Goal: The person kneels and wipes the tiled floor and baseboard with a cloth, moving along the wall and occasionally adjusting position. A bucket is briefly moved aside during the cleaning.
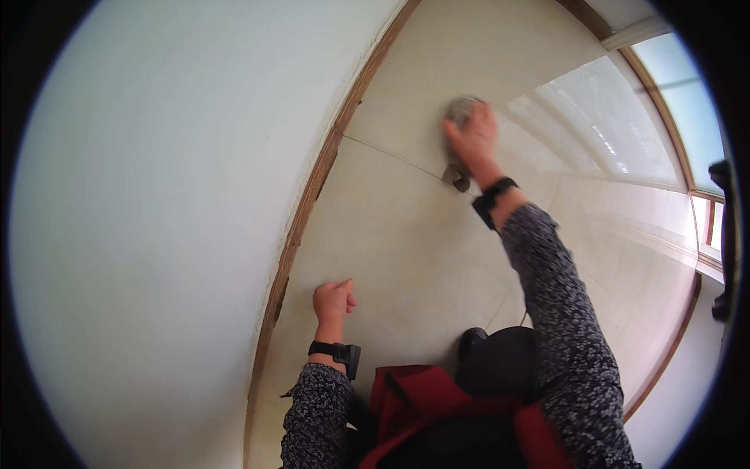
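Observation:
Far ahead of me, my right hand (pixel 476 138) grips a grey-brown handheld object (pixel 463 108) at the pale tiled floor (pixel 398 234). Motion blur hides its exact kind, and my palm and fingers cover much of it. Its front end looks rounded. A short round piece with a dark hollow (pixel 456 178) shows behind, by my wrist, over a tile joint. Closer to my body and near the wall, my left hand (pixel 333 303) is curled into a loose fist above the floor. Nothing shows in it.
A white wall (pixel 164 205) rises along the left, with a chipped brown wooden baseboard (pixel 310 199) at its foot. Glazed panes with brown frames (pixel 679 135) stand at the right. My dark shoe (pixel 471 343) and a red garment (pixel 419 387) are at the bottom.

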### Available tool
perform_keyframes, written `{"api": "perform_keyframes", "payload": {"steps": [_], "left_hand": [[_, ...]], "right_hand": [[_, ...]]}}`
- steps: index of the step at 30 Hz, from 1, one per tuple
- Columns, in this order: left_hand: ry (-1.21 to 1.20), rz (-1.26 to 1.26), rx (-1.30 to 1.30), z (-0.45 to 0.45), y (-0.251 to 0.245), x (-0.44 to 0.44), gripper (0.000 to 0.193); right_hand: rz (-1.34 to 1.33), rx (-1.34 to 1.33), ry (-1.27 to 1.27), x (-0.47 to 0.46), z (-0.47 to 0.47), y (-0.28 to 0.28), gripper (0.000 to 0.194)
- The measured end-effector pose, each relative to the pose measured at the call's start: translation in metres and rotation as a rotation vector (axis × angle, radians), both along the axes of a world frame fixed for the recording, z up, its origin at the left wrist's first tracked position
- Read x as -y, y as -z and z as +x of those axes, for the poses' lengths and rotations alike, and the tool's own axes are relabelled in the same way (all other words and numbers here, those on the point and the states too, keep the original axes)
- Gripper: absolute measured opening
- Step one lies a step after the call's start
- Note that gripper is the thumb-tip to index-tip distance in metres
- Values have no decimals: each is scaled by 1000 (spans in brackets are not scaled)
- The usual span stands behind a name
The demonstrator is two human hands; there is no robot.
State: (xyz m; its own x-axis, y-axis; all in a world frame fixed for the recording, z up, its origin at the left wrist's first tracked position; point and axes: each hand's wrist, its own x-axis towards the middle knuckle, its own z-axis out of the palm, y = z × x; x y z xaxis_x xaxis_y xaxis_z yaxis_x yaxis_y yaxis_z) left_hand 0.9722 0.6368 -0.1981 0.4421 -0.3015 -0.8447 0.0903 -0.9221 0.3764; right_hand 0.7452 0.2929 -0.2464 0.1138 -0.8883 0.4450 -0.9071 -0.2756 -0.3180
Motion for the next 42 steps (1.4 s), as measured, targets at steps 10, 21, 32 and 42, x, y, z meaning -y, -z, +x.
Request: {"api": "perform_keyframes", "payload": {"steps": [10, 21, 32, 42], "left_hand": [[6, -170, -160, 7, 23, -16, 29], [612, -207, 385, -51, 0, -62, 35], [822, -26, 439, -64, -25, -40, 45], [792, -14, 428, -62, -21, -36, 44]], "right_hand": [[579, -80, -1174, -206, 61, -17, 59], [1048, 369, -1035, -292, -63, -9, 35], [1125, 983, 461, -18, -174, -32, 32], [1094, 985, 406, -15, -173, -32, 34]]}}
